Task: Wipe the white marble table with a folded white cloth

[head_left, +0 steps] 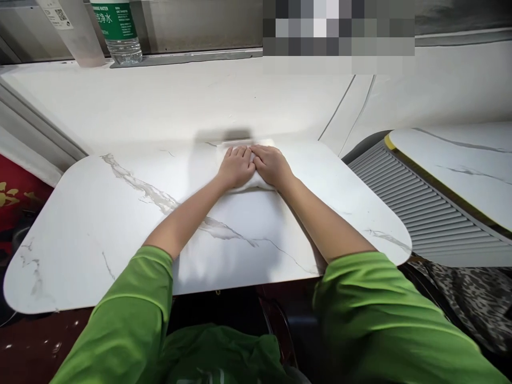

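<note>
A folded white cloth lies at the far edge of the white marble-patterned table, close to the wall. My left hand rests on its left part, fingers closed over the top. Beside it, my right hand presses on the right part with curled fingers. The two hands touch or nearly touch at the thumbs. Most of the cloth's upper side is hidden under them; a flat pale edge shows behind and around the fingers.
On the ledge at the back left stand a water bottle with a green label and a translucent cup. To the right is a second marble-patterned table with a grey ribbed side. A white wall borders the table's far side.
</note>
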`<act>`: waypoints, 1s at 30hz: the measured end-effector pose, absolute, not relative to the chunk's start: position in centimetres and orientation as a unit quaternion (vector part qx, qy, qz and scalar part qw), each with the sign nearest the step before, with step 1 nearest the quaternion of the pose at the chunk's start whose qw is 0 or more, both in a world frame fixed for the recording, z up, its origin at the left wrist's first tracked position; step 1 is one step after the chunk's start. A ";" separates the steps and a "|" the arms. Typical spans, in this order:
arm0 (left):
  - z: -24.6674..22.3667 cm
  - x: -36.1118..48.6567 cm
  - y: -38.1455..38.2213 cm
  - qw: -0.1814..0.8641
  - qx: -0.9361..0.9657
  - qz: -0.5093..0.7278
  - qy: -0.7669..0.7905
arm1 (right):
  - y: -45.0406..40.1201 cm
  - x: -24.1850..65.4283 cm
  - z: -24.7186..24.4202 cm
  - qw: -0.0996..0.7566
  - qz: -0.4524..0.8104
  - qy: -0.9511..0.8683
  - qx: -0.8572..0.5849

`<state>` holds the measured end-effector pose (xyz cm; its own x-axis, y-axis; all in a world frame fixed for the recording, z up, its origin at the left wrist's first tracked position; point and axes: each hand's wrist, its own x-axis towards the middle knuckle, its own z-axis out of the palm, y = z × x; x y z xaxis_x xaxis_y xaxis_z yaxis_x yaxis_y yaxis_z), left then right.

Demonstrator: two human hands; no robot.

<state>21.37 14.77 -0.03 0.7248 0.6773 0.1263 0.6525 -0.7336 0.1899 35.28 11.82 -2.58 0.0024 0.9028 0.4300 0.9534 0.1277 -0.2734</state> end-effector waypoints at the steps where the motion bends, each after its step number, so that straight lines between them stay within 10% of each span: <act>1: -0.1 21.7 15.5 0.066 0.923 0.096 0.366 | 12.7 35.5 -2.5 0.260 -0.046 -0.705 -0.658; 30: -0.1 24.5 -4.2 0.054 0.953 0.094 0.283 | -9.5 40.4 -2.6 0.252 -0.016 -0.712 -0.655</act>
